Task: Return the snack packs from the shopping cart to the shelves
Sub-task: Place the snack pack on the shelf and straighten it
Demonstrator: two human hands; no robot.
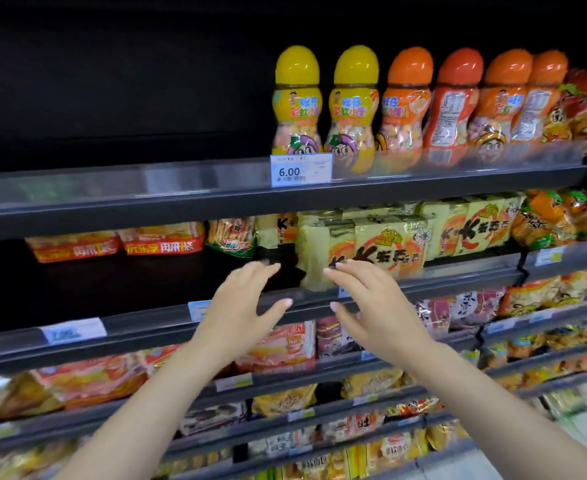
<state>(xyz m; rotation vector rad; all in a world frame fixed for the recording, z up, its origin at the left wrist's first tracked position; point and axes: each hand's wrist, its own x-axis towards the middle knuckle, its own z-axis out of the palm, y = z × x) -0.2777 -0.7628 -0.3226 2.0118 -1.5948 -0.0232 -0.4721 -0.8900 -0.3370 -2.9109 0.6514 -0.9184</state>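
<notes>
Reaching toward mid-frame, both hands hover with fingers spread, holding nothing: the left hand [247, 299] beside a dark gap, the right hand [365, 292] with fingertips at the lower edge of a yellow snack pack [365, 251] standing on the second shelf [458, 271]. Six capped jars [406, 109] line the top shelf.

The yellow snack pack [361, 252] at the shelf's front is wrapped in glossy plastic film — light glints off its creases. The shelf edge [216, 197] looks like dark matt metal, fronted by a clear shiny plastic strip holding a white paper price tag [300, 169]. Above, the bottles [297, 105] are smooth transparent plastic with glossy domed caps — yellow and orange. The red bags [164, 242] to the left look shiny and crinkled.
</notes>
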